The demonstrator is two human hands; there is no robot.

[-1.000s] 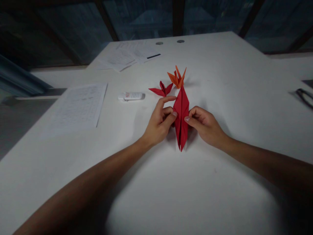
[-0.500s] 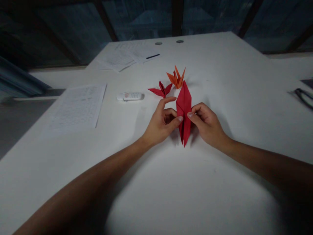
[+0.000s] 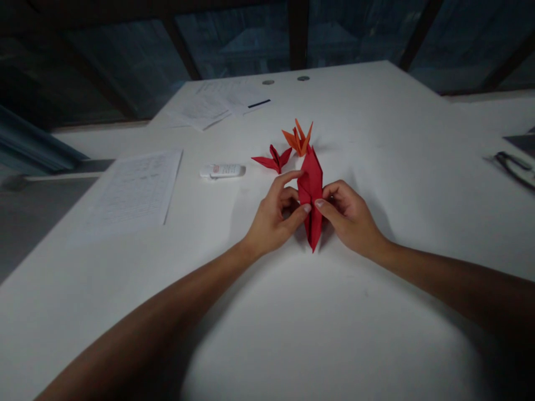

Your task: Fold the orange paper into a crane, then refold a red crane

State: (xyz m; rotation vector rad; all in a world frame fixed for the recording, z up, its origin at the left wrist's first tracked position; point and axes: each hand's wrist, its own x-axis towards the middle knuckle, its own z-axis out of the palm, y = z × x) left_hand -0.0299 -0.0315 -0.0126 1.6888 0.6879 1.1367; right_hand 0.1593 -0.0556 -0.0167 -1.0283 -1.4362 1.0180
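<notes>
A folded red origami paper (image 3: 310,177), long and diamond-shaped, is held upright between both hands, one point up and the other toward me. My left hand (image 3: 276,214) pinches its left edge with the thumb in front, and the index finger lies against its upper left side. On the right edge, my right hand (image 3: 346,217) grips with the thumb in front and curled fingers partly hidden behind. Just beyond it sit a small red folded paper piece (image 3: 275,160) and an orange origami crane (image 3: 299,139).
A white correction-fluid-like bottle (image 3: 221,171) lies left of the folded pieces. Written sheets (image 3: 134,186) lie at the left, more papers (image 3: 209,106) with a dark pen-like strip (image 3: 259,103) farther back. Black-handled scissors (image 3: 512,164) rest at the right edge of the white table (image 3: 334,334).
My left index finger has come down against the upper part of the red paper. The paper's lower tips look closer together. The view has shifted slightly.
</notes>
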